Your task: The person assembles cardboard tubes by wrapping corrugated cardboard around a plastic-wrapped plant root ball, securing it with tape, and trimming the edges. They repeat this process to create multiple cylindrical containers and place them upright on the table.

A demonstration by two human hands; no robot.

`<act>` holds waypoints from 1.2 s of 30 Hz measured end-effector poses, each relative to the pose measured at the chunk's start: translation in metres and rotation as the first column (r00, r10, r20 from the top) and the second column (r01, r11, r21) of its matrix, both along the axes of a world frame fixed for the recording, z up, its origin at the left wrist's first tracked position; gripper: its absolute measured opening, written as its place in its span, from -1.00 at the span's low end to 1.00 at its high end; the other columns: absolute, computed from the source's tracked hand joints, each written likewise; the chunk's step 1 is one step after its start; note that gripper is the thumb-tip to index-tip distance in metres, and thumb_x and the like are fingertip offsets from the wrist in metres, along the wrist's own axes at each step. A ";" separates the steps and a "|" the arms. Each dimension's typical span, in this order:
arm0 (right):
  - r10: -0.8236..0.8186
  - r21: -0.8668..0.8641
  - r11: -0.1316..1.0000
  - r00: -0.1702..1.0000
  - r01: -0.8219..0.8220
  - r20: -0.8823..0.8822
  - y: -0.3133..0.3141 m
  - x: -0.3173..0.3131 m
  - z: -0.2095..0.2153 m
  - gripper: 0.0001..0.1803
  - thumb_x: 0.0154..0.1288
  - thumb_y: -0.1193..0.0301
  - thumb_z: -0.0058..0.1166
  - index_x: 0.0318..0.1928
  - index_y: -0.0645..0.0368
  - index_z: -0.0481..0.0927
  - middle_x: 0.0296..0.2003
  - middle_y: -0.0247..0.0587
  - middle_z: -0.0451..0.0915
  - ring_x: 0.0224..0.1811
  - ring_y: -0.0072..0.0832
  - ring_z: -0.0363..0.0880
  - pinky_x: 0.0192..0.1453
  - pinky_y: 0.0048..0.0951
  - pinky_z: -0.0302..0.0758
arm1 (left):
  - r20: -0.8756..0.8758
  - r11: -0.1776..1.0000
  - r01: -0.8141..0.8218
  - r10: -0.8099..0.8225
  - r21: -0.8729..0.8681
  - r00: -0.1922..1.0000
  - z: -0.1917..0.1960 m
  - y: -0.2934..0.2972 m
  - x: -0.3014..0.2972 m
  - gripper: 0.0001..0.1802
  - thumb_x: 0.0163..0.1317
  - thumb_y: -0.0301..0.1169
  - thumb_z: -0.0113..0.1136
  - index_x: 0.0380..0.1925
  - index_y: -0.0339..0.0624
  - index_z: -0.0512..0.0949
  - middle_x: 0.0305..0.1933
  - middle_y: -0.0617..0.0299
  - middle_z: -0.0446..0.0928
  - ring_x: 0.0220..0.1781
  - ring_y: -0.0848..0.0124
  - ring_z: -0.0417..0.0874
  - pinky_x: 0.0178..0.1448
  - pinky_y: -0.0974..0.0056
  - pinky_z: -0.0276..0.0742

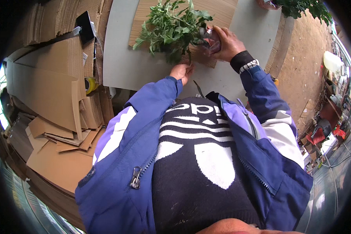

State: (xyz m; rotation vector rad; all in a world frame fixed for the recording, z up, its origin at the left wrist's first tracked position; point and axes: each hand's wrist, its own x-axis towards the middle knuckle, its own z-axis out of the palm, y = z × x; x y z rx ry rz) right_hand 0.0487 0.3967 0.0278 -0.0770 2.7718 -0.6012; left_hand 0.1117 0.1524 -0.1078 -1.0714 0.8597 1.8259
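A leafy green potted plant (173,29) lies tipped on its side over the worktable, its leaves pointing left. Its reddish pot (211,41), wrapped in clear plastic, is gripped from the right by my right hand (228,43). My left hand (181,73) is just below the foliage, fingers pinched together where a thin drooping stem reaches them. Leaves partly hide the near rim of the pot. Beneath the plant is a flat sheet of corrugated cardboard (144,17) on the grey tabletop (119,58).
Another leafy plant (306,8) in a wrapped pot stands at the far right corner. Stacked cardboard (46,74) fills the left side, with a dark phone-like device (85,27) and a yellow tape roll (90,85). A white jug (333,61) and clutter line the right.
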 end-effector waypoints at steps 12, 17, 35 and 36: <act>-0.078 -0.015 0.997 0.997 0.078 -0.006 0.025 0.001 -0.012 0.12 -0.15 0.00 0.48 0.47 -0.08 0.27 0.27 0.01 0.45 0.30 0.10 0.45 0.33 -0.06 0.51 | -0.058 0.999 -0.006 0.004 -0.036 0.998 0.008 0.041 -0.019 -0.76 0.38 -0.58 0.10 0.02 -0.16 0.53 -0.01 0.10 0.64 0.00 0.17 0.69 0.12 0.06 0.69; -0.068 -0.018 0.997 0.997 0.068 0.043 0.022 0.003 -0.002 0.13 -0.18 0.00 0.50 0.45 -0.01 0.28 0.26 0.07 0.45 0.31 0.10 0.44 0.36 -0.05 0.47 | -0.035 0.996 -0.064 0.062 -0.065 0.997 0.019 0.043 -0.032 -0.74 0.46 -0.49 -0.05 0.07 -0.13 0.53 0.06 0.09 0.62 -0.01 0.15 0.69 0.01 0.03 0.77; 0.006 -0.019 1.000 0.996 -0.005 0.087 -0.037 0.045 -0.001 0.08 -0.13 0.05 0.49 0.45 -0.15 0.26 0.21 0.01 0.44 0.30 0.11 0.42 0.30 -0.01 0.51 | -0.078 0.829 0.312 -0.313 0.463 0.947 0.062 -0.015 0.032 -0.67 0.50 -0.43 0.05 0.17 -0.33 0.49 0.14 -0.07 0.61 0.19 0.10 0.67 0.26 0.05 0.65; 0.003 -0.017 1.000 0.997 -0.001 0.076 -0.035 0.046 -0.003 0.08 -0.13 0.05 0.49 0.45 -0.15 0.26 0.21 0.01 0.44 0.29 0.11 0.43 0.30 -0.01 0.51 | -0.110 0.900 0.238 -0.212 0.366 0.971 0.057 -0.011 0.029 -0.68 0.48 -0.44 0.07 0.17 -0.29 0.50 0.12 -0.05 0.62 0.16 0.13 0.67 0.29 0.02 0.61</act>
